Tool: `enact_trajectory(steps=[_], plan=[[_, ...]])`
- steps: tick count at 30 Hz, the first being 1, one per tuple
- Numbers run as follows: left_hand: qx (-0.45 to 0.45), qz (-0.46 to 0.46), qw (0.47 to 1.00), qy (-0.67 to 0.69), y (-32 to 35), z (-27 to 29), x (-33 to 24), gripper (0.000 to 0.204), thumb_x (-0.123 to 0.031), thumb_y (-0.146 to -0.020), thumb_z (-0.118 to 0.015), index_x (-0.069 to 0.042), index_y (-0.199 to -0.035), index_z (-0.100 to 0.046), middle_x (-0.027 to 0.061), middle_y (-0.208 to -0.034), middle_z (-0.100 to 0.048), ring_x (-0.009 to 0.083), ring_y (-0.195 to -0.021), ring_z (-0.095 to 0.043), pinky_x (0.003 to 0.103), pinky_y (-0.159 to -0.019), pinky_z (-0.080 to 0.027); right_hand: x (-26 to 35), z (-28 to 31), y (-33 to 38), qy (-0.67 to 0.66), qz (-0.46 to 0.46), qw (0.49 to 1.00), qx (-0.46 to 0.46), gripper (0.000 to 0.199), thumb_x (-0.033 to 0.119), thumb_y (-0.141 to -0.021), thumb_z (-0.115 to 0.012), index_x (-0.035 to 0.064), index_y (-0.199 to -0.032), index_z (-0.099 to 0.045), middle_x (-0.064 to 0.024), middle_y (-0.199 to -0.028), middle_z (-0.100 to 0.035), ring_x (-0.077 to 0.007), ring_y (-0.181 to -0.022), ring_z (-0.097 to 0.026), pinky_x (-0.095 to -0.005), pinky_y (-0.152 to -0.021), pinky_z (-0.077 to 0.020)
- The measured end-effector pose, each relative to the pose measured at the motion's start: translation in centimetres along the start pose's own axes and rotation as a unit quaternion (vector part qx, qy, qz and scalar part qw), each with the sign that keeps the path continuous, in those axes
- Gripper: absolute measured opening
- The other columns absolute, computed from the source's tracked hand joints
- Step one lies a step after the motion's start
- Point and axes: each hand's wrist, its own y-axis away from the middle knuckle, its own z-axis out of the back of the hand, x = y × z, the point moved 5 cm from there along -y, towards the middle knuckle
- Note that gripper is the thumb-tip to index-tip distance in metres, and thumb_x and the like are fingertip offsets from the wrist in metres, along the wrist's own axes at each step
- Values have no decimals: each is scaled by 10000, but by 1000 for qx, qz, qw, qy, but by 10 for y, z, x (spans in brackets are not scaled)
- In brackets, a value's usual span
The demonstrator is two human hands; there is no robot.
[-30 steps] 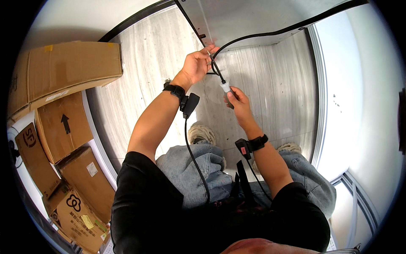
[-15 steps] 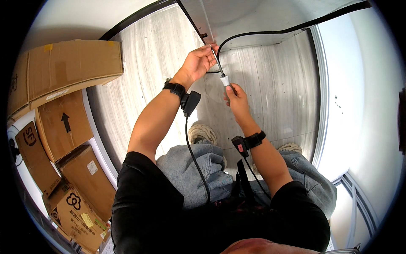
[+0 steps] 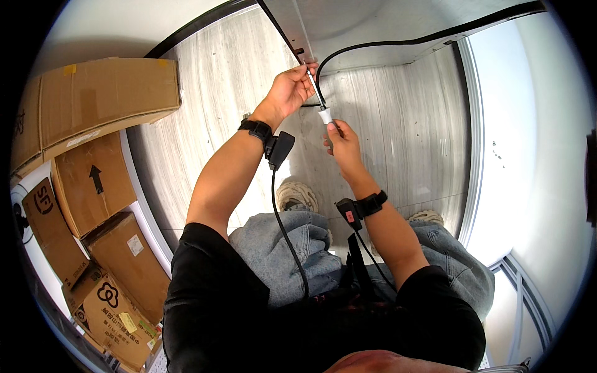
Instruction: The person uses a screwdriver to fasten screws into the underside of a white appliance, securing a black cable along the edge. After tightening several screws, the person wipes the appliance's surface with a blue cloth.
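Black cable runs along the grey desk edge. Left hand pinches it closed just beneath that edge; right hand grips the white connector below. Judged step: fitting connector; next needs steady alignment.

- Premises: storage or stock room, possibly within an unfinished office.
- Evidence: stacked brown cardboard boxes along the left wall.
- Pale wood-grain floor, bare white walls, exposed black cable.
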Motion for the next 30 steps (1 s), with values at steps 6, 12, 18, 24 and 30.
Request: enact_trajectory(steps=[6,12,18,24,30], plan=[[-16,15,1000,12,0,0,-2,258,-151,-979,-401,20,-1091,-559,7,-869,-593,109,-785,-574,246,-733,-470,9,-7,5,-11,-7,1000,-4,345,332,-932,-542,43,-1119,-562,-15,-831,-581,-98,-681,-541,-249,-572,-437],[-13,24,1000,12,1,-2,-4,263,-153,-978,-403,27,-1093,-557,8,-862,-598,108,-780,-577,236,-729,-471,4,-14,7,-31,-27,999,6,372,348,-937,-526,33,-1129,-489,-31,-820,-575,-106,-657,-542,-261,-520,-429],[-17,23,1000,2,3,-3,-6,267,-116,-967,-386,40,-1120,-539,20,-876,-602,118,-790,-581,256,-751,-477,13,-16,19,-65,-71,995,21,371,305,-923,-557,25,-1120,-413,-69,-826,-580,-134,-668,-553,-273,-503,-427],[-30,33,999,18,2,-5,-7,276,-116,-959,-386,49,-1126,-532,23,-869,-599,139,-792,-583,274,-744,-484,-2,-26,22,-177,-68,978,85,351,293,-899,-596,9,-1058,-464,-68,-863,-576,-148,-735,-543,-287,-550,-428],[-4,36,999,11,3,-5,-8,261,-116,-952,-393,43,-1102,-537,25,-842,-594,144,-763,-567,278,-713,-482,-6,-23,20,-228,-117,966,45,296,287,-917,-569,22,-1031,-506,-67,-860,-581,-148,-743,-547,-290,-595,-436]])
